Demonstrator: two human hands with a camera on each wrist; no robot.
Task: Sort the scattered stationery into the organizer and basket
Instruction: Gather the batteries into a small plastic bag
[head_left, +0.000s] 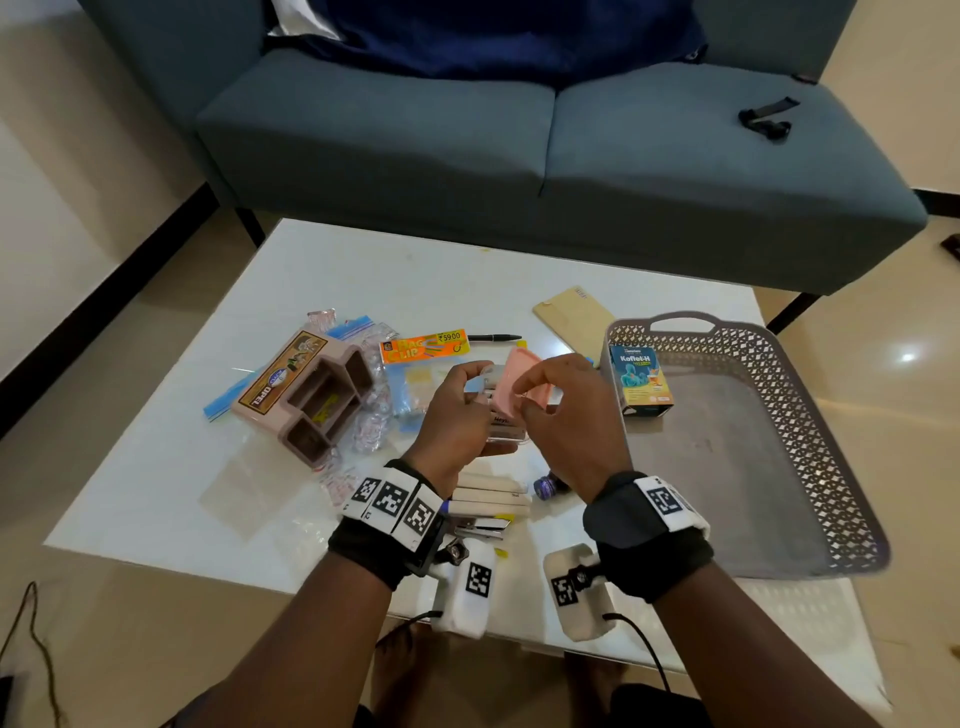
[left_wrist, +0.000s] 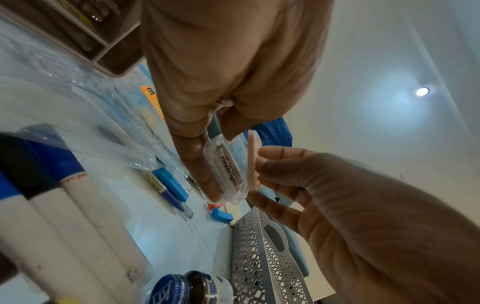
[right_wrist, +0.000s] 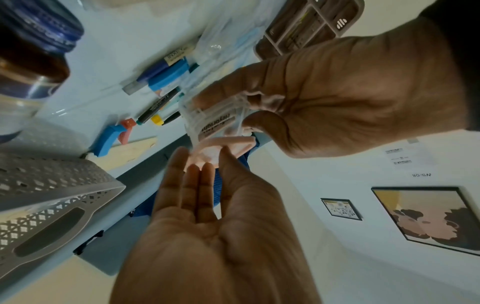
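Observation:
Above the table's middle, my left hand (head_left: 470, 395) grips a clear plastic case (head_left: 505, 422) with a printed label, fingers curled round it. My right hand (head_left: 540, 395) pinches a flat pink lid (head_left: 519, 387) between thumb and fingers, right beside the case. The left wrist view shows the case (left_wrist: 228, 170) and the lid (left_wrist: 252, 162) edge-on, a small gap apart. The beige organizer (head_left: 311, 395) lies tipped on its side at the left. The grey perforated basket (head_left: 779, 467) stands at the right with a blue medicine box (head_left: 641, 382) inside.
White markers (head_left: 488, 493), a stapler (head_left: 478, 527) and a blue-capped bottle (head_left: 548, 486) lie under my wrists. An orange clip pack (head_left: 423, 345), a black pen (head_left: 493, 338), zip bags (head_left: 363, 332) and a tan card (head_left: 576, 317) lie further back. A blue sofa (head_left: 519, 156) stands behind the table.

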